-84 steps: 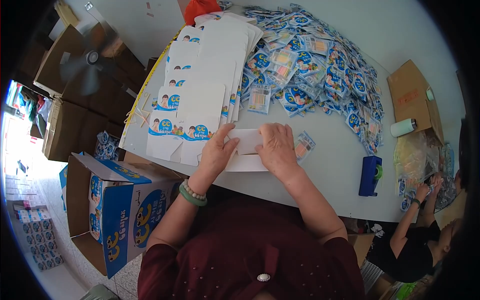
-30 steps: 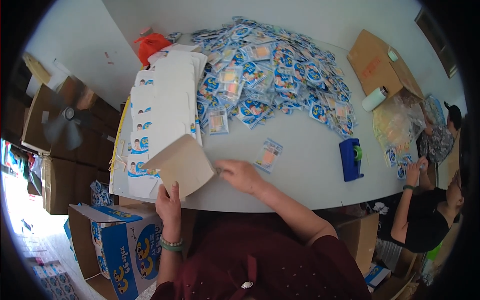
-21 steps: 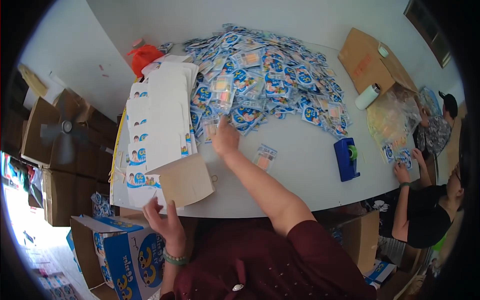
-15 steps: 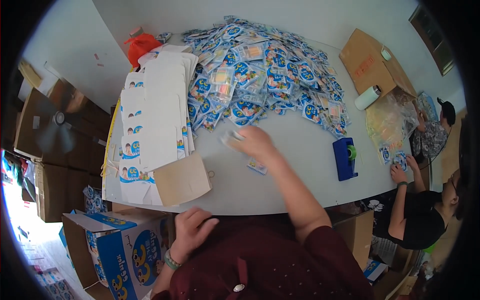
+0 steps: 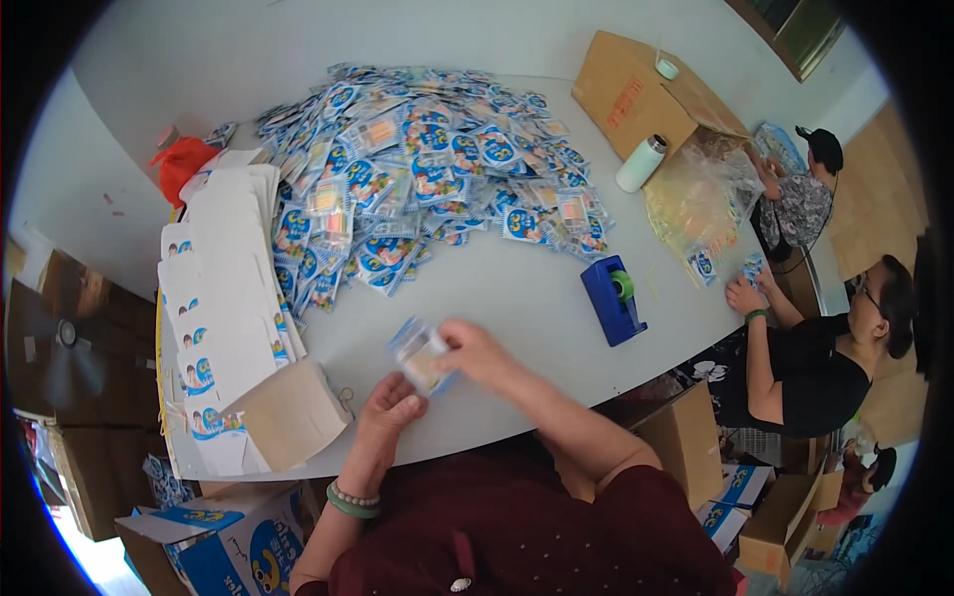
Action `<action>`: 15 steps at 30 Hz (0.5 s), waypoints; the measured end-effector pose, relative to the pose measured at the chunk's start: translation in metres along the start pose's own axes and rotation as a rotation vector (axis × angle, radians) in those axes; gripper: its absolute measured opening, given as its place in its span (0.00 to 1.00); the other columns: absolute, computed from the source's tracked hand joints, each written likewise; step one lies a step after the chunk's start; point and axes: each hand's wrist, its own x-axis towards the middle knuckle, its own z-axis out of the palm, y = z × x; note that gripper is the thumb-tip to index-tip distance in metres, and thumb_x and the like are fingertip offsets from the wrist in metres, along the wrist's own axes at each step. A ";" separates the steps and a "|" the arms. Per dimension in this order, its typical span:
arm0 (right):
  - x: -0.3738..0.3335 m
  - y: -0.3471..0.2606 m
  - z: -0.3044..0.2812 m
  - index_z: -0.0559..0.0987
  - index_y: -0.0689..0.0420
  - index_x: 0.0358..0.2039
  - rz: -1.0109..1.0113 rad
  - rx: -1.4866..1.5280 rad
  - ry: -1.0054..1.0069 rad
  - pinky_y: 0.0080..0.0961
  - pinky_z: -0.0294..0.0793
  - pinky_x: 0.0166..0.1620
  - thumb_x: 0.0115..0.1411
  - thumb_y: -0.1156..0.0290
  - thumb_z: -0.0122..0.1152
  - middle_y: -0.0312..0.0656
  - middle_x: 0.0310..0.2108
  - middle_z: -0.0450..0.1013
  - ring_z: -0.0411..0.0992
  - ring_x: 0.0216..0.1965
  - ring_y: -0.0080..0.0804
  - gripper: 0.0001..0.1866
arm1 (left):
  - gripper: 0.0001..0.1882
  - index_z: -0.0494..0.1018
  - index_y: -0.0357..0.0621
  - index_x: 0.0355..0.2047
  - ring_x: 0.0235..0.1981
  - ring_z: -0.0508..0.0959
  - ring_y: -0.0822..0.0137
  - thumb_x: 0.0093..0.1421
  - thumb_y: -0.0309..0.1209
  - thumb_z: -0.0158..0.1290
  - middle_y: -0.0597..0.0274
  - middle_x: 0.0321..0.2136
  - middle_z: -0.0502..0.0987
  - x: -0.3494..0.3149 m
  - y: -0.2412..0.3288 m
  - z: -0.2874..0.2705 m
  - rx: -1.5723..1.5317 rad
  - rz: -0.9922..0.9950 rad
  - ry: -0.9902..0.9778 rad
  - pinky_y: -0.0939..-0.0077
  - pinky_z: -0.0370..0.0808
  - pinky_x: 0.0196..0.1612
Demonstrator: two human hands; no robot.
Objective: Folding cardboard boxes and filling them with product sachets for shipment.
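Observation:
In front of my body, my right hand [image 5: 479,356] pinches a small clear-and-blue plastic packet [image 5: 417,350] by its right side. There may be more than one packet in the grip; blur hides this. My left hand [image 5: 392,405] meets the packet's lower edge, its fingers closed beneath it and the thumb in front. Beyond my hands spreads a large heap of similar packets [image 5: 437,184], some showing coloured contents. To the left lies an overlapping row of white printed cartons [image 5: 231,298], with an opened carton [image 5: 296,417] at the near end.
A blue tape dispenser [image 5: 611,303] with green tape stands right of my hands. Farther right are a pale bottle [image 5: 641,164], a cardboard box [image 5: 636,94] and a clear plastic bag [image 5: 696,204]. A co-worker [image 5: 795,368] handles a packet at the table's right edge.
My right hand has come back toward me with the packet. My left hand has risen from the table's near edge to meet it. The whole view has shifted.

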 end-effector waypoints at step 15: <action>0.103 0.020 -0.216 0.64 0.44 0.59 0.838 -0.677 1.014 0.51 0.57 0.56 0.56 0.46 0.50 0.50 0.55 0.63 0.58 0.58 0.49 0.32 | 0.10 0.68 0.33 0.42 0.33 0.80 0.48 0.59 0.21 0.49 0.53 0.35 0.76 0.004 -0.001 -0.018 -0.169 -0.016 0.196 0.54 0.80 0.39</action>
